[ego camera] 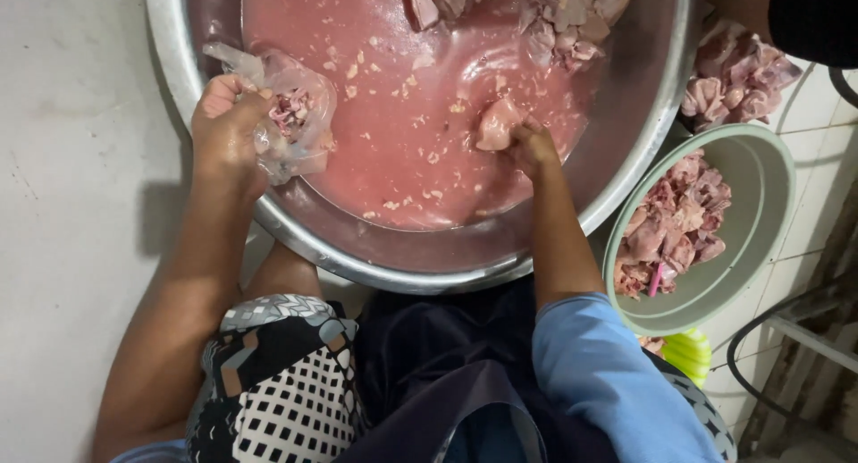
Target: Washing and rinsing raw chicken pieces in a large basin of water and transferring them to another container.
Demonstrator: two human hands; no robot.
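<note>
Big round steel basin point(626, 172), shiny w/ a rolled rim, sits on the pale floor right in front of the person's knees. It's filled w/ cloudy pink-red water point(393, 96), surface dotted w/ small pale flecks, and lumpy raw meat pieces point(554, 12) heaped at the far side.

Left hand point(223, 128) is fisted tight over the near-left rim, gripping the gathered neck of a thin clear plastic bag point(295, 114). Bag is crinkled, wet-looking, hangs just inside the rim; a small clump of pinkish meat shows through the film.

Right hand point(534, 146) is down at the water's surface, fingers curled closed around one smooth, pale pink meat chunk point(496, 123), roundish and glossy, approx mid-basin, right of centre.

Just right of the basin: round pale-green plastic bowl point(760, 172), matte, part full of ragged pink meat bits. More meat is piled beyond it on white tiles point(809, 105).

Person wears a blue sleeve point(599, 374) on the right arm and black-and-white geometric patterned cloth point(277, 383) over the lap.
</note>
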